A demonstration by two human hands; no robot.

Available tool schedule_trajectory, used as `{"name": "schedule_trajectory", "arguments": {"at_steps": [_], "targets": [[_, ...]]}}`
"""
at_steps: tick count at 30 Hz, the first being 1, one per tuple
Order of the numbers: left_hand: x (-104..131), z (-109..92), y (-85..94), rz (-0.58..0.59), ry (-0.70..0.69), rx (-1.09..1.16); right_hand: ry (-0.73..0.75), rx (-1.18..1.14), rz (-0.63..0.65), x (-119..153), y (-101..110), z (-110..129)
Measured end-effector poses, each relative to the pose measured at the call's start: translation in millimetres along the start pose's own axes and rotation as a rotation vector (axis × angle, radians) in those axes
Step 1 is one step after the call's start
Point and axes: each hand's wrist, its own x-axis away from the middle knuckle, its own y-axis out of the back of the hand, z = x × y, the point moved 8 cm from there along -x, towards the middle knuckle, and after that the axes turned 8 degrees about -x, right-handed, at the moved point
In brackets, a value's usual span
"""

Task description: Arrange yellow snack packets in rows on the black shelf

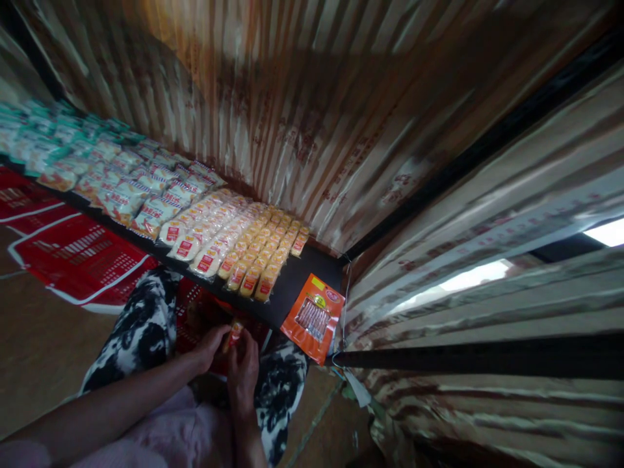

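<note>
In the head view, a small wrapped snack (235, 333) with a yellow and red wrapper is held between my two hands, over my lap and below the shelf edge. My left hand (212, 346) pinches its left side. The fingers of my right hand (244, 364) close around its right side. Just above, on the black shelf (305, 263), similar yellow snack packs (256, 250) stand in tight, neat rows. White round-ended packs (197, 240) with red labels line up to their left.
Clear-and-blue bags (156, 208) and green-topped bags (43, 136) fill the shelf leftward. An orange packet (316, 317) lies at its right end. Red printed sacks (78, 253) are under the shelf. A corrugated wrapped wall (292, 104) rises behind, with dark frame bars (439, 361) on the right.
</note>
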Motion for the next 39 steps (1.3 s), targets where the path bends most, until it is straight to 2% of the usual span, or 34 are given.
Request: {"name": "schedule_trajectory", "arguments": {"at_steps": [4,8,13,17,24,30,36,39], "targets": [[0,-9,1.9,-0.048,-0.112,-0.059,-0.001,-0.011,-0.024,0,6,0],[4,-15,-1.5,-0.066,-0.144,-0.107,0.009,-0.019,-0.038,-5,12,5],[5,-23,-16.2,0.050,-0.217,-0.190,-0.019,-0.036,-0.074,-7,21,6],[8,-30,-23.2,0.096,-0.270,-0.236,-0.068,-0.041,-0.112,-5,27,3],[24,-42,-40.0,0.219,-0.273,-0.255,-0.185,-0.059,-0.094,-9,36,7],[23,-48,-43.5,0.251,-0.328,-0.298,-0.248,-0.104,-0.051,-14,42,15],[28,-59,-46.2,0.265,-0.416,-0.382,-0.179,-0.116,-0.085,-15,51,18],[34,-71,-45.3,0.204,-0.492,-0.448,-0.159,-0.126,-0.104,-18,55,15]]}}
